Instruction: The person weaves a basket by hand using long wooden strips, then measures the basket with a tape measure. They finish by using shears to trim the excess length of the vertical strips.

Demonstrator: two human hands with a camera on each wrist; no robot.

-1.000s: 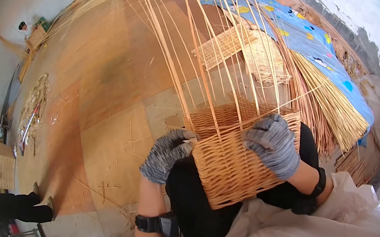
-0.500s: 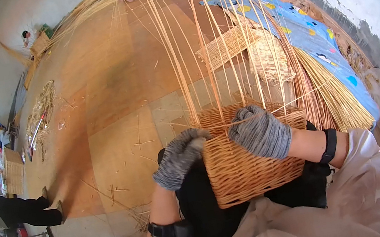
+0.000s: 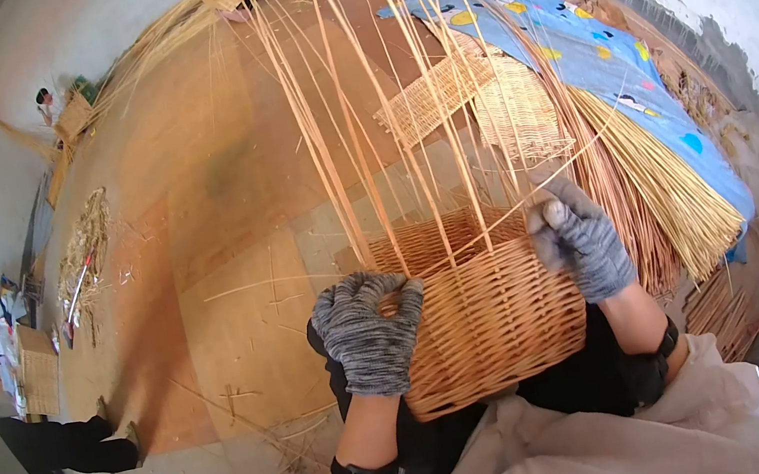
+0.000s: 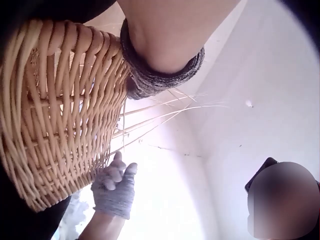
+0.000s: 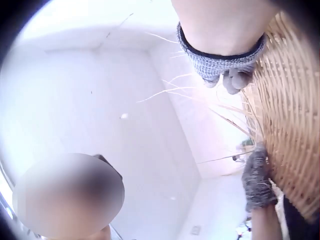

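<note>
Basket [image 3: 486, 320] sits on the person's lap, tall stakes [image 3: 373, 86] rising from its rim. Left hand [image 3: 368, 332] curls round the near left rim; right hand [image 3: 586, 239] pinches one weaving strand [image 3: 579, 156] at the right rim. Open floor [image 3: 223, 214] lies left. Basket bottom is hidden.

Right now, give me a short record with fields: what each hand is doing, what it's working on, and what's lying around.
Work piece: half-woven wicker basket, held in the person's lap, long upright stakes rising from its rim
Left hand: gloved, grip curled over the basket's near left rim
Right hand: gloved, pinching a thin weaving strand at the right rim
Beside it: bundle of loose willow rods
Behind: woven panels; blue patterned sheet
Surface: wooden floor
</note>
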